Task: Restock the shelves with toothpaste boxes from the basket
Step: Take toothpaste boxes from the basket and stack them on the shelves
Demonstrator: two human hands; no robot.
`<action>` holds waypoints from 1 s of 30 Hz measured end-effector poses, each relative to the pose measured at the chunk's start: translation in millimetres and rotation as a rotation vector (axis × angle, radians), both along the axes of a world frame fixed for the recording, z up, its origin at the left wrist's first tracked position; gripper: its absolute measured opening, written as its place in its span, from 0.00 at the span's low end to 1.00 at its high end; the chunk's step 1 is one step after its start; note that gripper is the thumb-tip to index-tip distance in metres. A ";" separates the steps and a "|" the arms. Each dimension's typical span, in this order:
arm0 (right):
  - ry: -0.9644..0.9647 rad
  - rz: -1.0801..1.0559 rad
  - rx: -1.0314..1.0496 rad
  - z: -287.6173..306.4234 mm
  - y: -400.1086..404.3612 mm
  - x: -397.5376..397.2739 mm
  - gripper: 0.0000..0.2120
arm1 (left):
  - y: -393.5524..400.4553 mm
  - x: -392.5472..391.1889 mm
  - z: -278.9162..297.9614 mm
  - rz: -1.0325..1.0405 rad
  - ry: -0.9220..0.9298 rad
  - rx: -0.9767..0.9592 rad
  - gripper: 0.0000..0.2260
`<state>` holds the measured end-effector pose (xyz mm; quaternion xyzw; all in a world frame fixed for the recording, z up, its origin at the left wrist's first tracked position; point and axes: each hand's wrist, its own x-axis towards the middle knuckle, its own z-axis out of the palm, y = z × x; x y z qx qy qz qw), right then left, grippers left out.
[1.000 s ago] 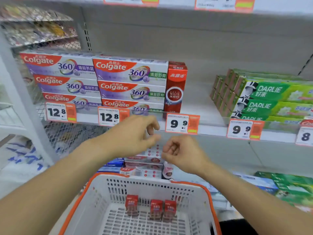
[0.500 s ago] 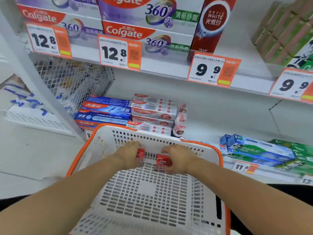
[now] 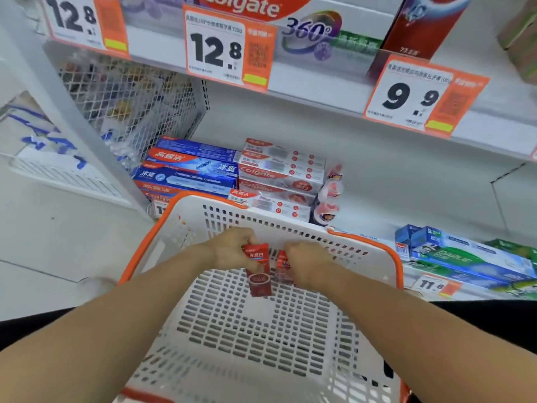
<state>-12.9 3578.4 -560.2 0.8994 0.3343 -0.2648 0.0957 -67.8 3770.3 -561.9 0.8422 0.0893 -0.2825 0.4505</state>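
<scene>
Both my hands are down inside the white basket (image 3: pixel 363 286) with the orange rim, against its far wall. My left hand (image 3: pixel 229 251) grips a red toothpaste box (image 3: pixel 258 271) near its top, and the box stands tilted with its front face toward me. My right hand (image 3: pixel 305 263) is curled round a second red toothpaste box (image 3: pixel 282 261), mostly hidden behind the fingers. Up on the shelf stands a matching red box (image 3: pixel 421 21) above the 9.9 price tag (image 3: pixel 418 100).
Purple Colgate 360 boxes (image 3: pixel 305 27) fill the upper shelf over the 12.8 tags (image 3: pixel 226 50). The lower shelf holds blue boxes (image 3: pixel 189 167) and red-white Colgate boxes (image 3: pixel 279 173); green Darlie boxes (image 3: pixel 465 257) lie to the right. A wire mesh panel (image 3: pixel 128 103) stands at the left.
My hands dropped from shelf height into the basket and closed on two red boxes. The left box has since been lifted and tipped up. The view tilted downward.
</scene>
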 end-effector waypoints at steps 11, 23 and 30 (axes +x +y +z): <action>0.318 -0.106 0.163 196.9 -9.7 39.2 0.14 | -16.3 4.1 106.5 0.220 -0.154 -0.587 0.19; 0.435 -0.376 0.800 266.7 -89.3 38.1 0.25 | -72.7 16.3 188.4 0.161 -0.378 -0.533 0.31; 0.392 -0.372 0.933 263.0 -113.5 35.2 0.27 | -103.9 18.2 199.3 0.254 -0.424 -0.592 0.33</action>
